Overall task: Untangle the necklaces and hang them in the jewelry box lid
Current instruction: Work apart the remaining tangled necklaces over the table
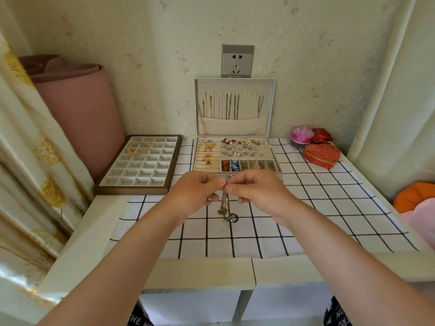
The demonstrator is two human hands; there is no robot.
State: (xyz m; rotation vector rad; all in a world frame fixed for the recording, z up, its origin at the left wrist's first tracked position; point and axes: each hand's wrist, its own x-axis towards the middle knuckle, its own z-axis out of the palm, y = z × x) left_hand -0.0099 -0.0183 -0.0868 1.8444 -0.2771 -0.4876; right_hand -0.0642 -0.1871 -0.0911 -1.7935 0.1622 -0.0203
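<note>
We can't make out the clasp, hidden between fingertips. Left hand [196,190] and right hand [256,188] pinch the necklace [223,203]; it hangs vertically between them, ring pendant [233,217] lowest.

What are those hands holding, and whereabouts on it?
A tangled necklace chain; both the left hand and right hand pinch its upper end, the ring pendant hanging below.

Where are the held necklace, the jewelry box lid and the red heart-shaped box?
necklace [223,203], head view, on the hanging chain.
jewelry box lid [233,128], head view, on its fabric pocket.
red heart-shaped box [321,153], head view, on its top.
</note>
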